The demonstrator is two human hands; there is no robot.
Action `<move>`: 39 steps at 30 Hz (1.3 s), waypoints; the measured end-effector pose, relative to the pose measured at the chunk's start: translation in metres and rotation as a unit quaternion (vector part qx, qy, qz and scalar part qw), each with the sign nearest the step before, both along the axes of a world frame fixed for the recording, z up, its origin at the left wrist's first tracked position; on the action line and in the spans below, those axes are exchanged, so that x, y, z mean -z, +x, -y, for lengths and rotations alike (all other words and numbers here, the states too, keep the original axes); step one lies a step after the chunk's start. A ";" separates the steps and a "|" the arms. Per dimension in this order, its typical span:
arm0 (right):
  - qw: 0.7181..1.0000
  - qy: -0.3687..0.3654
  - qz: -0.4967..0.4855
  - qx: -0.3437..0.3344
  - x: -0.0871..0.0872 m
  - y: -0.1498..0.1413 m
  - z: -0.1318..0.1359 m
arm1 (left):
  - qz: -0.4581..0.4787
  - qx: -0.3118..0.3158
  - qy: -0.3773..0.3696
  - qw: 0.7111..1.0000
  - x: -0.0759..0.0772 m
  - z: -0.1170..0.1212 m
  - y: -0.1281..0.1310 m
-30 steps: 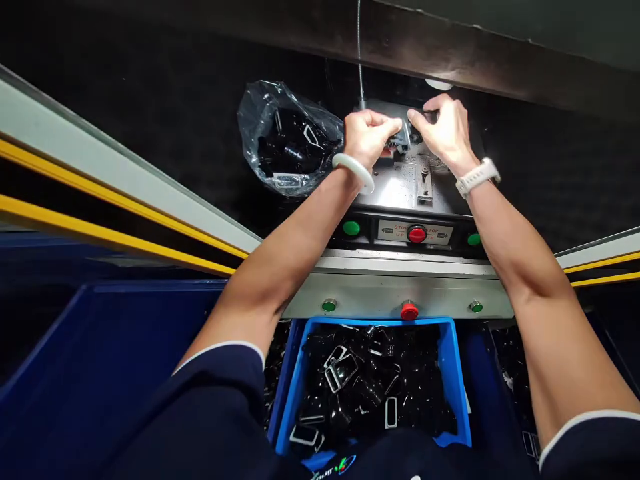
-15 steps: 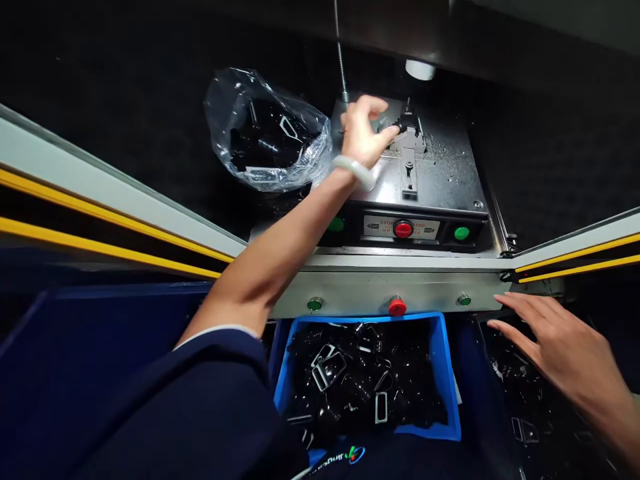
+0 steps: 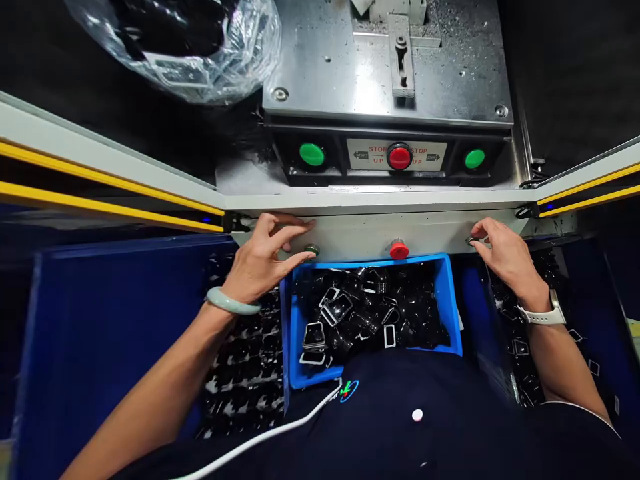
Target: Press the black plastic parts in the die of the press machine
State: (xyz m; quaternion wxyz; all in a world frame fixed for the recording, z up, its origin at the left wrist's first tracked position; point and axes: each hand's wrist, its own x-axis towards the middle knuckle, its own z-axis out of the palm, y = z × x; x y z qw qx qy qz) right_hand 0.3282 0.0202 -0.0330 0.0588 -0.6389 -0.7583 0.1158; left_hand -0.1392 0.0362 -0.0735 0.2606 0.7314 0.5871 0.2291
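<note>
My left hand is at the left end of the pale front panel, its fingers apart and its thumb tip at the left green push button. At the panel's other end my right hand has its thumb and bent index finger at the right green push button, a small gap between them. Neither hand holds a loose thing. Between the hands a red mushroom button sticks out of the panel. Whether either green button is pressed down cannot be made out.
Below the panel, a blue bin holds many glossy black parts with silvery frames. Behind stands a metal machine plate with a clamp and scattered chips. A clear plastic bag of parts lies left. Yellow-striped guards flank both sides.
My left hand has come back from the fixture on the machine plate to the left green button. My right hand has moved in to the right one. The view has tilted down.
</note>
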 end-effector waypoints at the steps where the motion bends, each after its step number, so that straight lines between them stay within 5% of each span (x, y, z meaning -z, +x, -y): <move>1: 1.000 0.007 0.010 0.001 0.001 -0.002 0.000 | -0.010 0.002 0.001 1.000 0.001 -0.002 -0.002; 10: 0.995 0.069 0.074 -0.006 0.007 -0.027 0.022 | -0.092 0.008 0.060 0.994 -0.013 0.011 0.023; 12: 0.992 0.028 0.088 -0.083 0.015 -0.048 0.039 | -0.073 0.081 0.073 0.991 -0.022 0.013 0.041; 15: 0.965 -0.093 0.131 -0.207 0.040 -0.084 0.060 | -0.024 0.291 0.039 0.956 -0.033 0.015 0.076; 17: 0.946 -0.146 0.166 -0.236 0.060 -0.102 0.066 | 0.001 0.410 0.003 0.912 -0.034 0.017 0.098; 20: 0.940 -0.160 0.183 -0.240 0.081 -0.113 0.065 | 0.015 0.480 -0.034 0.876 -0.024 0.021 0.118; 26: 0.940 -0.158 0.183 -0.242 0.081 -0.109 0.063 | 0.062 0.424 -0.072 0.901 -0.006 0.024 0.127; 31: 0.942 -0.156 0.190 -0.226 0.071 -0.107 0.067 | 0.028 0.415 -0.030 0.909 -0.040 0.022 0.119; 36: 0.946 -0.152 0.194 -0.211 0.067 -0.105 0.067 | 0.211 0.196 -0.103 0.952 -0.069 0.015 0.093; 39: 0.951 -0.146 0.191 -0.196 0.065 -0.104 0.062 | 0.409 0.008 -0.257 0.875 -0.067 0.011 0.081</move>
